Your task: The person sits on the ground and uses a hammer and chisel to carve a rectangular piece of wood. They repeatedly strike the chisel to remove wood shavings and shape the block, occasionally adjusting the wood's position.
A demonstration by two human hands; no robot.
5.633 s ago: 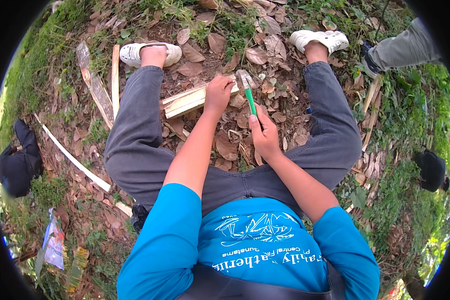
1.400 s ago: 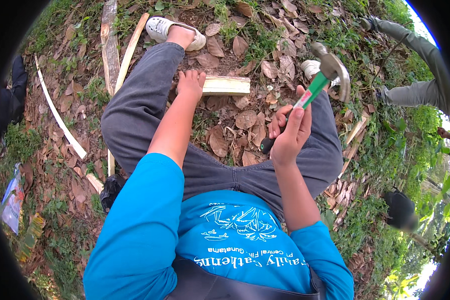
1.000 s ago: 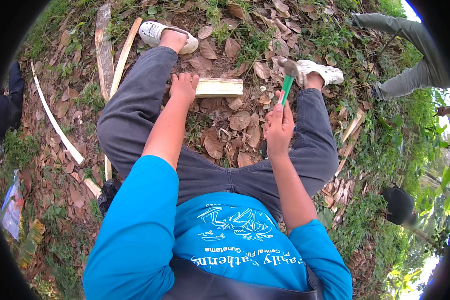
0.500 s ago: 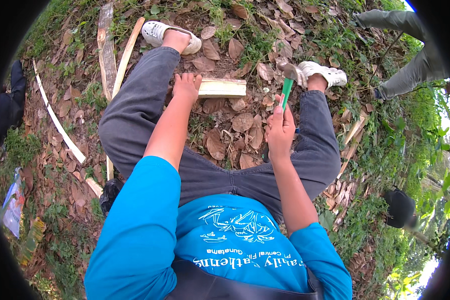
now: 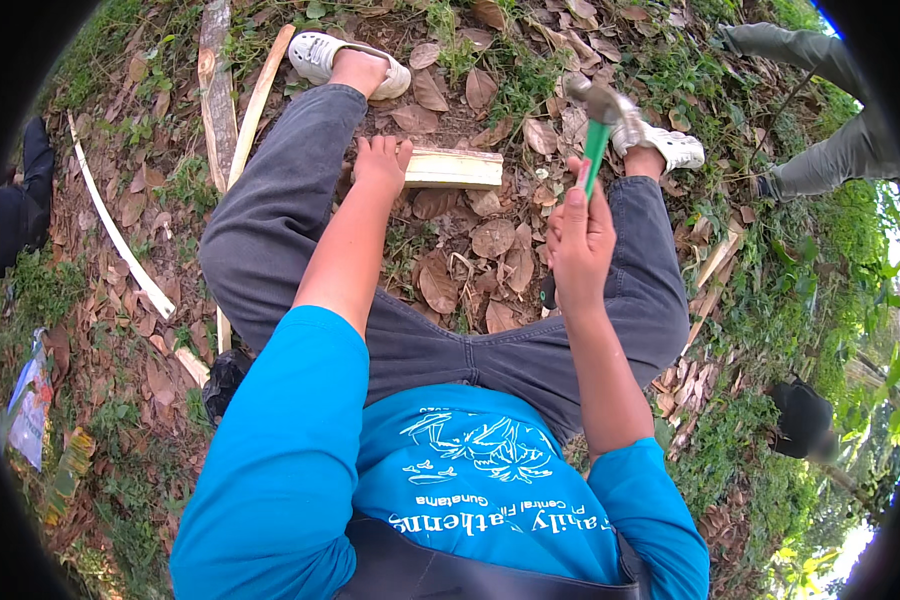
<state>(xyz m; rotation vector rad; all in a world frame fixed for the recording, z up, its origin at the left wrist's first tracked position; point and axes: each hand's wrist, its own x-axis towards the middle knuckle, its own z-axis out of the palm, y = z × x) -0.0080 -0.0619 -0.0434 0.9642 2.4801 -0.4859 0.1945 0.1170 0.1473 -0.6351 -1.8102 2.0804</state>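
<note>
A pale, squared block of wood (image 5: 454,168) lies across the leaf litter between my feet. My left hand (image 5: 381,163) grips its left end, fingers over the top; that end is covered by the hand. In my right hand (image 5: 582,235) a hammer (image 5: 597,130) is held upright by its green handle, fingers wrapped round it and thumb along it. The metal hammer head is raised near my right shoe, apart from the wood and slightly blurred. A small dark object (image 5: 548,293) shows just beside my right wrist, too covered to name.
Long wood strips (image 5: 260,105) and a rough plank (image 5: 216,95) lie beyond my left knee. A curved pale strip (image 5: 120,235) is farther left. Split pieces (image 5: 718,255) lie right of my right knee. Another person's legs (image 5: 820,175) stand at the far right; a dark cap-like object (image 5: 800,418) is below.
My right hand and the hammer have risen and shifted a little right, away from the wood. My left hand stays on the block, and the whole view has shifted slightly.
</note>
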